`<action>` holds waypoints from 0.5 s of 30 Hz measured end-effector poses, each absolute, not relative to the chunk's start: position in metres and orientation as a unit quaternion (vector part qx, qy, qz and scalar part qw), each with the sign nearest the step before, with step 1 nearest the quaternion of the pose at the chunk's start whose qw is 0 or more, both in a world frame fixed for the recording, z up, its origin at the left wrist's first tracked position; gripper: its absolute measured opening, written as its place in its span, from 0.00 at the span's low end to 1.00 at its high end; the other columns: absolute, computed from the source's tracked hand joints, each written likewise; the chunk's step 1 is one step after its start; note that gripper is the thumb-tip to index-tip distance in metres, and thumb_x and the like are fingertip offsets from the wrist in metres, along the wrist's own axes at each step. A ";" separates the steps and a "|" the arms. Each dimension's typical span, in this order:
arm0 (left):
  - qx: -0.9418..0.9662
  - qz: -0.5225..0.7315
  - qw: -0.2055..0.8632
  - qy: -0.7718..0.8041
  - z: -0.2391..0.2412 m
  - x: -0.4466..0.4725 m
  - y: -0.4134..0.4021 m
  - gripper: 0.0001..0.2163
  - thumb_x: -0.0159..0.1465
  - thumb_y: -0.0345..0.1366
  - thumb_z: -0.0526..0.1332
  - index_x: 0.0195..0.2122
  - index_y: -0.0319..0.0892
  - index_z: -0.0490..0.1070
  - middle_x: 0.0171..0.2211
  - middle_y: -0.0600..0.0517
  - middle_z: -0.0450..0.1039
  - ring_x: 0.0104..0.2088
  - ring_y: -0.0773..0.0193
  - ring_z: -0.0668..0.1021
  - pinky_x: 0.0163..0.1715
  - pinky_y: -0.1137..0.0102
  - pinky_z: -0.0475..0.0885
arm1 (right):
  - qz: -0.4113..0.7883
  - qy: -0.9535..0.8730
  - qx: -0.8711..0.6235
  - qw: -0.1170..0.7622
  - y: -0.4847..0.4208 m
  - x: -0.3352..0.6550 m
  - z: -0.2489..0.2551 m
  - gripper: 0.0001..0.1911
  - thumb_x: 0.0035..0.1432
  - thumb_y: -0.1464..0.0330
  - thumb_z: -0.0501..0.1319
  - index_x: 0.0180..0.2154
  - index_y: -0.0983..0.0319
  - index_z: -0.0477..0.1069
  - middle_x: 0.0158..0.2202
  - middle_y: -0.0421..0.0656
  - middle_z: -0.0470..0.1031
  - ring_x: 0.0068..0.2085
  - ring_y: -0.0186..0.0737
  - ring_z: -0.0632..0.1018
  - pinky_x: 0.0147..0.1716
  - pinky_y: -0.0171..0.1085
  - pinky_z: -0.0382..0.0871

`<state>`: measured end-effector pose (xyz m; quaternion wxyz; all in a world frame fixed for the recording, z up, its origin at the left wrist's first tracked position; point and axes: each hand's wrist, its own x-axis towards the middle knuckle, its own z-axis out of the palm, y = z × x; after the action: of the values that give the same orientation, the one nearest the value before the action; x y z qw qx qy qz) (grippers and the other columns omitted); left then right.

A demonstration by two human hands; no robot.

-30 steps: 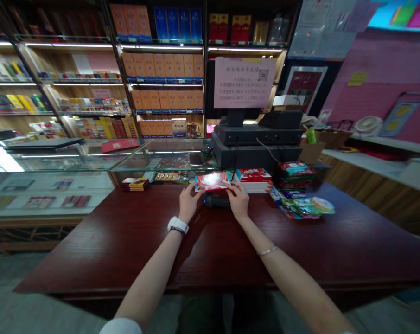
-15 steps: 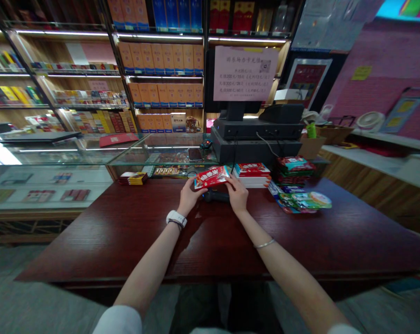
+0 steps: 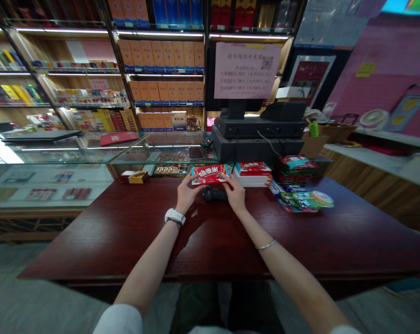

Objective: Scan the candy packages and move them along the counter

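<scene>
Between my two hands a red snack box (image 3: 210, 175) with white lettering is held up above the table, its printed face turned towards me. My left hand (image 3: 187, 192) grips its left end, fingers closed on it. At the right end, my right hand (image 3: 235, 192) pinches the lower corner. Under the box a black handheld scanner (image 3: 215, 193) lies on the dark wooden table (image 3: 133, 232), partly hidden by the box and my right hand. Just right of my hands sits a stack of similar red and white boxes (image 3: 253, 173).
Bagged snacks (image 3: 305, 200) and a pile of red packets (image 3: 295, 169) lie on the right. Small yellow packs (image 3: 133, 176) sit at the left rear. Behind stand a black register (image 3: 257, 139), a monitor with a paper sign (image 3: 243, 70) and a glass display counter (image 3: 164, 141).
The red box has turned from a tilt to nearly level and shifted slightly left. Both hands moved slightly with it, still gripping its ends.
</scene>
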<state>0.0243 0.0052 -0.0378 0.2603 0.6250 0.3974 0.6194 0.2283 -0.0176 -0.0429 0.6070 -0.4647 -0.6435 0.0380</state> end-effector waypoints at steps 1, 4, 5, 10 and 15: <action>0.630 0.619 0.254 0.394 -0.038 0.023 0.006 0.24 0.51 0.41 0.75 0.48 0.42 0.77 0.61 0.41 0.70 0.63 0.49 0.70 0.66 0.55 0.62 | 0.035 -0.650 -0.463 0.602 -0.017 0.229 -0.043 0.17 0.63 0.68 0.58 0.51 0.54 0.77 0.60 0.44 0.74 0.61 0.45 0.73 0.63 0.48 0.65; 0.651 0.609 0.219 0.398 -0.037 0.020 0.005 0.22 0.52 0.39 0.74 0.48 0.42 0.77 0.62 0.41 0.68 0.64 0.49 0.70 0.65 0.54 0.61 | 0.019 -0.664 -0.465 0.585 -0.016 0.229 -0.045 0.18 0.61 0.70 0.59 0.51 0.56 0.77 0.61 0.46 0.73 0.63 0.47 0.72 0.63 0.50 0.64; 0.658 0.603 0.203 0.403 -0.036 0.020 0.004 0.22 0.52 0.38 0.74 0.48 0.42 0.76 0.62 0.41 0.69 0.63 0.49 0.70 0.65 0.54 0.62 | 0.015 -0.668 -0.468 0.578 -0.015 0.229 -0.045 0.18 0.61 0.70 0.59 0.51 0.57 0.77 0.61 0.47 0.72 0.63 0.47 0.72 0.63 0.50 0.64; 0.681 0.578 0.127 0.430 -0.031 0.019 -0.002 0.33 0.54 0.34 0.73 0.61 0.48 0.66 0.60 0.46 0.71 0.60 0.51 0.73 0.63 0.55 0.65 | 0.003 -0.677 -0.470 0.567 -0.014 0.228 -0.048 0.17 0.59 0.74 0.57 0.46 0.58 0.79 0.61 0.48 0.72 0.62 0.47 0.72 0.63 0.50 0.64; 0.706 0.543 0.093 0.444 -0.032 0.019 -0.002 0.37 0.56 0.31 0.70 0.66 0.48 0.60 0.64 0.45 0.67 0.62 0.50 0.70 0.65 0.53 0.60 | -0.006 -0.675 -0.478 0.561 -0.010 0.230 -0.055 0.20 0.58 0.75 0.56 0.50 0.59 0.76 0.60 0.49 0.73 0.61 0.47 0.73 0.62 0.51 0.66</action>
<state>0.0193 -0.0019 -0.0324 0.0930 0.7061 0.4444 0.5434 0.2295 -0.0104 -0.0548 0.5613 -0.4782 -0.6755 -0.0060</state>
